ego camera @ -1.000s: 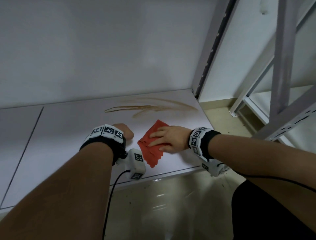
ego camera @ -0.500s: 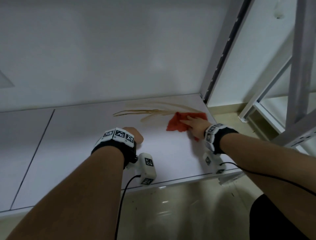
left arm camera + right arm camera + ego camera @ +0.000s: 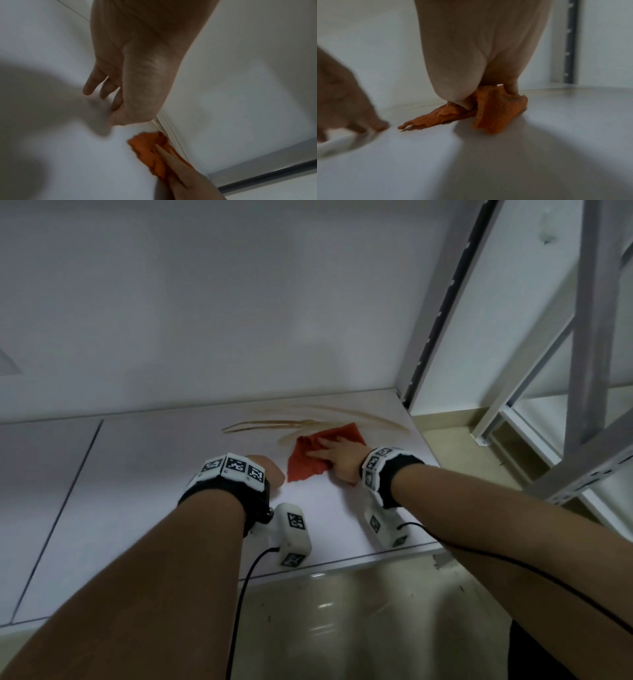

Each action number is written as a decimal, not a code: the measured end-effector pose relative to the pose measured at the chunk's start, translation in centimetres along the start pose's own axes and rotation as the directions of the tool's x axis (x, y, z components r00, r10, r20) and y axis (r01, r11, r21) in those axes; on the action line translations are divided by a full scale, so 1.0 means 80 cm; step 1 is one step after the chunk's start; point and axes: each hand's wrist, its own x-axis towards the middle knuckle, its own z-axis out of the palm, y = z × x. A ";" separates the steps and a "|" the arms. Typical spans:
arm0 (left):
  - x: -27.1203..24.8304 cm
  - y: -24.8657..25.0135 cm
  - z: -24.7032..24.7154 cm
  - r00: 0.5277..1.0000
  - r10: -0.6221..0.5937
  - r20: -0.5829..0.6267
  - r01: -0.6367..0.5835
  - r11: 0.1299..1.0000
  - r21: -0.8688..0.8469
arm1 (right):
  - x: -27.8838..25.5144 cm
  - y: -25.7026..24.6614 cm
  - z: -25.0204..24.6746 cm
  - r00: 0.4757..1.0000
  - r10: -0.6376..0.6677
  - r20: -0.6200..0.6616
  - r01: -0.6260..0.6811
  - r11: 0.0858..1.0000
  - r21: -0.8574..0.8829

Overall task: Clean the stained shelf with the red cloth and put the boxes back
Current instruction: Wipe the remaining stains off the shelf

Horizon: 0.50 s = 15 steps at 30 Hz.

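1. My right hand [image 3: 337,458] lies flat on the crumpled red cloth [image 3: 308,460], fingers straight and pressing it onto the white shelf board [image 3: 154,501]. It pinches nothing.
2. The cloth sits near the shelf's back right corner, its far edge touching the near end of the brown streaky stain [image 3: 308,422].
3. Key relation: the stain lies beyond my right fingertips and to their left. Its long axis runs left-right along the back edge, so I judge the next wipe should sweep along that line rather than across it.
4. Most of the cloth sticks out left of my palm. In the right wrist view one corner [image 3: 498,112] stands folded up under the hand, so the contact patch looks smaller than the whole cloth.
5. My left hand [image 3: 265,469] rests on the board just left of the cloth, apart from it. In the left wrist view its fingers [image 3: 89,86] are loosely extended with tips down on the shelf, and it holds nothing.
6. The right hand is the nearer one to the stain. The left looks like a brace only.
7. Progress guess: early, as the streaks are plainly visible along the back edge.
8. No boxes are in view in any camera, so I cannot tell where they are.
9. Risk: the bunched cloth may smear the stain rather than lift it.
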 end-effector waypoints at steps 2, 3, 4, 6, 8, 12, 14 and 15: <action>0.012 -0.002 0.004 0.999 -0.010 0.037 0.010 1.000 0.021 | -0.010 0.023 -0.003 0.995 0.103 -0.012 -0.102 0.994 0.046; 0.019 -0.003 0.006 0.999 -0.016 0.039 0.014 0.999 0.039 | -0.020 0.036 -0.005 0.987 0.159 -0.016 -0.158 0.985 0.069; 0.024 -0.003 0.007 0.999 -0.022 0.038 0.021 0.999 0.042 | -0.032 0.048 -0.006 0.977 0.215 -0.015 -0.213 0.973 0.085; 0.027 -0.003 0.005 0.998 -0.033 0.053 0.031 0.999 0.035 | -0.055 0.066 -0.005 0.957 0.289 -0.001 -0.287 0.951 0.114; 0.027 -0.004 0.006 0.998 -0.030 0.058 0.029 0.999 0.017 | -0.072 0.066 0.000 0.958 0.286 0.012 -0.285 0.949 0.138; 0.060 -0.009 0.019 0.999 -0.011 0.050 0.011 1.000 -0.009 | -0.074 0.028 0.011 0.988 0.152 0.012 -0.152 0.984 0.088; 0.075 -0.012 0.025 0.999 -0.015 0.033 0.016 1.000 -0.009 | -0.057 0.004 0.011 0.996 0.080 0.040 -0.082 0.996 0.030; 0.064 -0.009 0.020 0.999 -0.028 0.031 0.028 1.000 -0.002 | -0.045 -0.005 0.009 0.997 0.057 0.048 -0.057 0.998 0.002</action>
